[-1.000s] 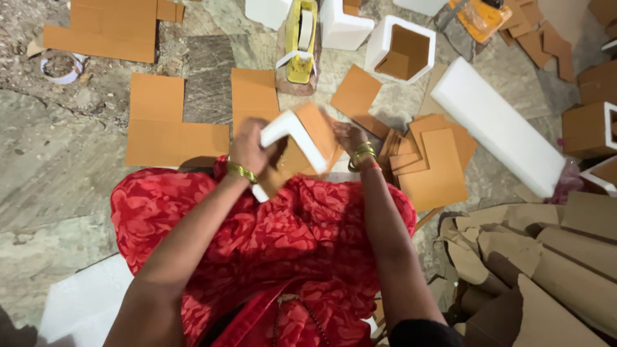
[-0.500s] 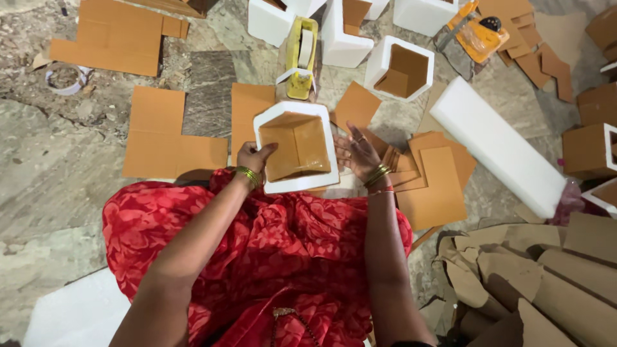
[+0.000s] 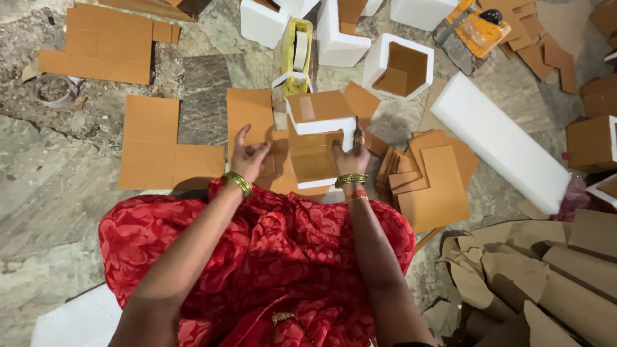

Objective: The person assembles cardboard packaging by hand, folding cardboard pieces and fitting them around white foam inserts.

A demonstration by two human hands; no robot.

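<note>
- Person sits on a stone floor (image 3: 58, 193), red cloth (image 3: 257, 257) over the lap, both arms reaching forward.
- Right hand (image 3: 350, 157) grasps the right side of a small box (image 3: 318, 138); white foam walls, brown card faces. Fingers wrap over its white edge.
- Box sits on the floor just ahead of the knees, tilted, top card face showing a pale tape strip.
- Left hand (image 3: 247, 157) is released: fingers spread and curled, just left of the box, not touching it as far as I can see. It hovers over a flat card sheet (image 3: 250, 115).
- Beyond the grip: yellow tape dispenser (image 3: 297, 54).
- Right of the grip: a stack of card pieces (image 3: 430, 180), then a long white foam block (image 3: 501, 138).
- Further ahead and right: an open box (image 3: 398, 67) lined with brown card.
- Gold bangles on both wrists.
</note>
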